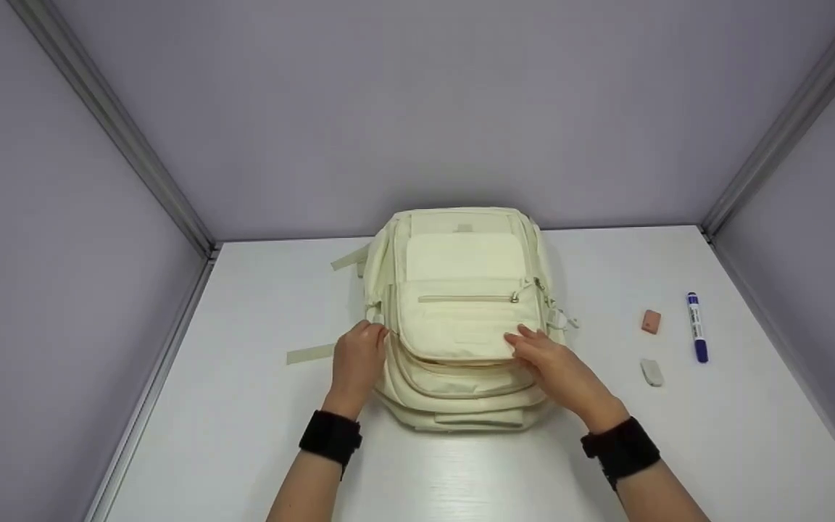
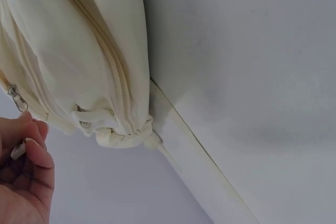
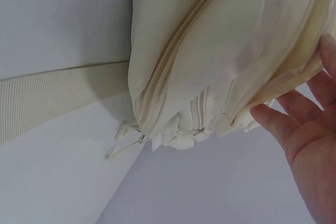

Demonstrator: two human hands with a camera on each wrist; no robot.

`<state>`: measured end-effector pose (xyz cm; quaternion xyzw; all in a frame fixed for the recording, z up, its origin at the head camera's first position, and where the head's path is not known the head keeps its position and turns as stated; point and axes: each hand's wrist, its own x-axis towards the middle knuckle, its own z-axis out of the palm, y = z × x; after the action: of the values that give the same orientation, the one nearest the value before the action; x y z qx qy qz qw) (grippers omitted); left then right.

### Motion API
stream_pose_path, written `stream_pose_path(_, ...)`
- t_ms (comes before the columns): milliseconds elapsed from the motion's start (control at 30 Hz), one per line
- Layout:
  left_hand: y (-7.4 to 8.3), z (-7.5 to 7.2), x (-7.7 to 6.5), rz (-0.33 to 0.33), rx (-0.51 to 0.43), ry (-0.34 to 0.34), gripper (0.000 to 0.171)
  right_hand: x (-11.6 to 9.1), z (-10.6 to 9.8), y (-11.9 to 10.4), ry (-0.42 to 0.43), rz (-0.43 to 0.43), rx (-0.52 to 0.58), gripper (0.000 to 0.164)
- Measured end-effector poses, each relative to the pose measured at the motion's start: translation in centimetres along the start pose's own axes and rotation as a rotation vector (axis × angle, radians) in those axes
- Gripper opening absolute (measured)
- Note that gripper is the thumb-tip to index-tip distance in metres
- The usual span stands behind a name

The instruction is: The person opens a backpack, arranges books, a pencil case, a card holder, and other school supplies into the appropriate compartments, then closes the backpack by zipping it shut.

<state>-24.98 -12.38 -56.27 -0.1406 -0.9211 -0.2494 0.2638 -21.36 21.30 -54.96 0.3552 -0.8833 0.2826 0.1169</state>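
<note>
A cream backpack (image 1: 464, 257) lies on the white table, its zipped front pocket (image 1: 461, 330) facing up. At the pocket's left side, my left hand (image 1: 359, 355) pinches a zipper pull (image 2: 20, 102) between thumb and fingertips; a small pale end shows among the curled fingers. Across on the right, my right hand (image 1: 555, 366) holds the edge of the front pocket. In the right wrist view the pocket's opening (image 3: 302, 59) gapes along its zipper teeth, with the thumb on the inner side and the other fingers against the outer cloth.
To the right lie a pinkish-brown small block (image 1: 651, 321), a pale grey small block (image 1: 651, 373) and a blue-capped marker (image 1: 697, 326). A strap (image 1: 309, 354) sticks out left of the backpack. Grey panels (image 1: 446, 109) stand behind and at both sides of the table.
</note>
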Motion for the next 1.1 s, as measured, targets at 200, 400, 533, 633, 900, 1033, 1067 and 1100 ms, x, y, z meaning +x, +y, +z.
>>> stream_pose_path(200, -0.3, 0.7, 1.8, 0.012, 0.055, 0.011, 0.01, -0.1, 0.1, 0.1, 0.014, -0.026, -0.024, 0.014)
stream_pose_path(400, -0.5, 1.7, 3.5, 0.038, 0.134, 0.011, 0.018, -0.1, 0.1, 0.2, 0.037, -0.079, -0.087, 0.017)
stream_pose_path(533, -0.5, 2.2, 4.3, -0.049, 0.11, -0.023, 0.023, -0.1, 0.3, 0.2, 0.044, -0.105, -0.135, 0.02)
stream_pose_path(633, -0.5, 2.3, 5.1, -0.132, 0.063, -0.066, 0.025, -0.2, 0.3, 0.3, 0.05, -0.112, -0.148, 0.021)
stream_pose_path(900, -0.6, 2.7, 6.6, -0.172, 0.079, -0.126, 0.026, -0.3, 0.5, 0.5, 0.053, -0.114, -0.156, 0.018)
stream_pose_path(1033, -0.7, 2.9, 7.2, -0.18, 0.067, -0.128, 0.026, -0.3, 0.4, 0.4, 0.058, -0.116, -0.145, 0.019)
stream_pose_path(1067, -0.7, 2.9, 7.3, -0.181, 0.062, -0.13, 0.025, -0.3, 0.4, 0.4, 0.062, -0.12, -0.141, 0.02)
stream_pose_path(1100, -0.7, 3.0, 7.4, -0.19, 0.058, -0.135, 0.025, -0.2, 0.4, 0.4, 0.066, -0.121, -0.14, 0.02)
